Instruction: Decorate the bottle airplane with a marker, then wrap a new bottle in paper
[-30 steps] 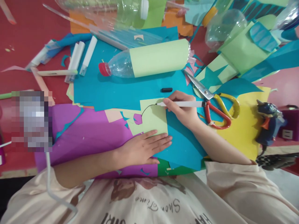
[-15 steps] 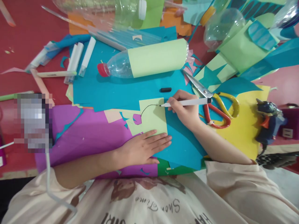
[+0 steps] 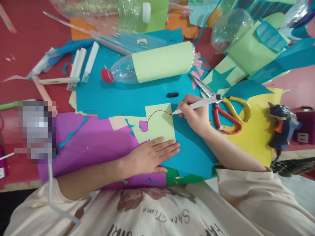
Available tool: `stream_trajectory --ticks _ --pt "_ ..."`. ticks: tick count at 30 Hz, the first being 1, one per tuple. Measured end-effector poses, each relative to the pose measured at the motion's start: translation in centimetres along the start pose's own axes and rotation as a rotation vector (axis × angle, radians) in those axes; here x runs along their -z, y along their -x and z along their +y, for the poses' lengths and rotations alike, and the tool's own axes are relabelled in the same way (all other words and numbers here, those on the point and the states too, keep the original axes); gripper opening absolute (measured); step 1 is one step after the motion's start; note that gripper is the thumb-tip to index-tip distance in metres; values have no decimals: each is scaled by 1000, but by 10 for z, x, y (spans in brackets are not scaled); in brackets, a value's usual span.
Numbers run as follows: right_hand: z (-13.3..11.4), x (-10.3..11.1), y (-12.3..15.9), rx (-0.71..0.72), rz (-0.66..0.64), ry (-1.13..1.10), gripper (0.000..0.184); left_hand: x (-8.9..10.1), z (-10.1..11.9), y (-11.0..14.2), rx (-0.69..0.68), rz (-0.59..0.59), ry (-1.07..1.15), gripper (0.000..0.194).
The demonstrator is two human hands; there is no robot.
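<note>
My left hand (image 3: pixel 154 154) lies flat, fingers stretched out, across the lower edge of a pale green piece of paper (image 3: pixel 160 124). Closed around a white marker (image 3: pixel 197 105), my right hand (image 3: pixel 196 114) has the black tip at the paper's right edge. A black curved line arches over the upper part of the paper. The marker's black cap (image 3: pixel 172 94) lies on the blue paper (image 3: pixel 118 100) just above. Right of my right hand are scissors (image 3: pixel 216 98) with one red and one yellow handle, their blades spread a little.
A plastic bottle (image 3: pixel 123 69) with a red cap and a pale green wrap lies beyond the paper. Several white markers (image 3: pixel 91 60) are at the upper left. A dark blue glue gun (image 3: pixel 282 126) rests on the right, and a blurred-out device (image 3: pixel 36 131) on the left.
My right hand has drawn the marker rightward and slightly down, lengthening the black curve to the paper's right edge. My left hand stays in place. The view has shifted slightly.
</note>
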State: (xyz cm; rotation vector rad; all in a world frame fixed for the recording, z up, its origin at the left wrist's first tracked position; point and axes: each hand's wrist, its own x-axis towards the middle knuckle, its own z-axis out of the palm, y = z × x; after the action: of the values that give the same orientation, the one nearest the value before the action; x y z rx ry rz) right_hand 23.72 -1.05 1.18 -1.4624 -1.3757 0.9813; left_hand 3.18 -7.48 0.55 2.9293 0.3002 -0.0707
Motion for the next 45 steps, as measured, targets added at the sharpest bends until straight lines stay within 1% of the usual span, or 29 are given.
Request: stream_trajectory --ticks 2,9,12,16,19,22,27,32,36,38,41,43,44,45 --pt "0 0 0 -11 10 -31 32 1 0 0 -2 0 1 66" --pt "-1 1 -1 0 -69 4 30 1 0 1 4 -12 9 66" --pt "0 2 -2 34 -74 23 29 1 0 1 7 1 23 66" --pt "0 2 -3 15 -56 -8 29 0 0 1 8 24 14 66" --pt "0 2 -2 0 -60 -13 28 1 0 0 6 15 -3 64" --pt "0 2 -2 14 -73 24 28 1 0 0 4 4 -3 64" --pt "0 4 -2 42 -145 73 31 0 0 2 9 25 17 65" --pt "-1 4 -2 18 -119 55 30 0 1 2 12 23 27 65" --pt "0 4 -1 20 -145 59 31 1 1 1 11 8 13 64" --pt "0 4 0 -2 -100 -15 32 1 0 1 11 7 18 64" --pt "-1 6 2 5 23 -127 36 2 0 1 11 16 33 64" --pt "0 9 2 68 78 -100 44 2 0 1 9 12 34 64" --pt "0 11 1 121 104 -51 43 2 0 1 9 6 32 64" --pt "1 12 0 185 126 25 38 2 0 1 8 1 33 64"
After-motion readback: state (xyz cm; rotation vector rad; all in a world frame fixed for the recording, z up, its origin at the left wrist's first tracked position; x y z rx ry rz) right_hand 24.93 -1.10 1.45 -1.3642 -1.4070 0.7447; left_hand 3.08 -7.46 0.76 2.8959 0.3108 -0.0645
